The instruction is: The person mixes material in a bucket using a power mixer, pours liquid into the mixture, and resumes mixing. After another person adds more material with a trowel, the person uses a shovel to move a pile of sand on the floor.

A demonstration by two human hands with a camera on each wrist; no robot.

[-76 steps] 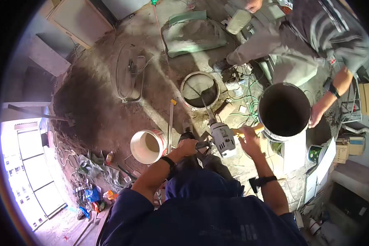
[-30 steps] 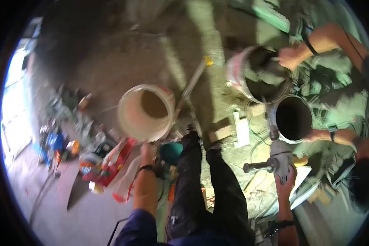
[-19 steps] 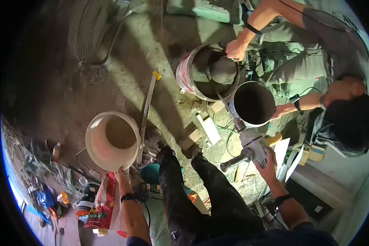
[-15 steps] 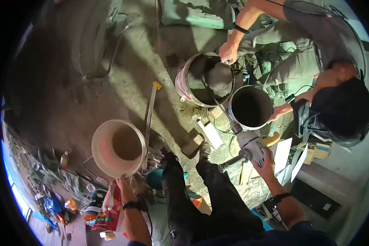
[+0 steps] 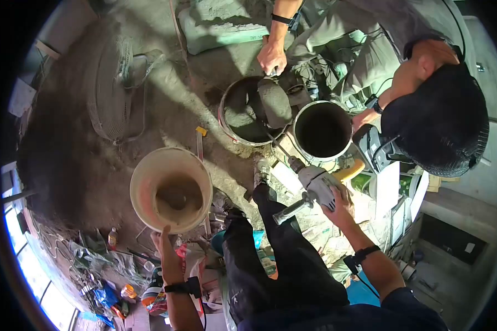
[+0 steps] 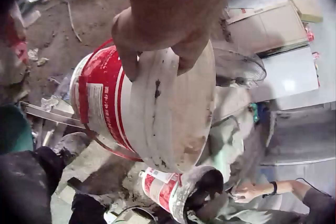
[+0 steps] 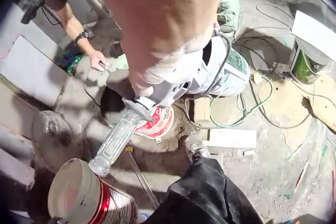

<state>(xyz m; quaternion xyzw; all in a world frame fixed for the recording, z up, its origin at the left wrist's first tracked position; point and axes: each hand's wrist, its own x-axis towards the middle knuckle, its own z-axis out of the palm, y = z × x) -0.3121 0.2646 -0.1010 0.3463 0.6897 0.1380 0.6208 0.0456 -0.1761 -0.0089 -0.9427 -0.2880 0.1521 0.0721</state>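
Observation:
My left hand [image 5: 168, 248] grips the rim of a white bucket [image 5: 142, 176], its fingers hooked over the edge in the left wrist view [image 6: 157, 24]. The bucket is tilted, with grey-brown residue at its bottom and a red label outside. My right hand [image 5: 339, 207] holds a grey power drill [image 5: 317, 185] by its body. The drill's side handle [image 5: 292, 211] sticks out with no hand on it. Its rod [image 5: 280, 144] reaches into a bucket of grey mortar [image 5: 222, 116]. There another person's hand [image 5: 272, 58] holds a mortar-coated, broad-bladed tool [image 5: 275, 103].
The other person's second hand [image 5: 364, 117] is at the rim of a dark-insided bucket [image 5: 296, 144] beside the mortar bucket. A level-like bar [image 5: 200, 144], a standing fan [image 5: 110, 94], cables and bags lie around. The person's head [image 5: 436, 121] leans close on the right.
My left hand has left the drill's side handle and taken hold of the white bucket, while my right hand has gripped the drill. The other person has bent down and brought the tool into the mortar bucket.

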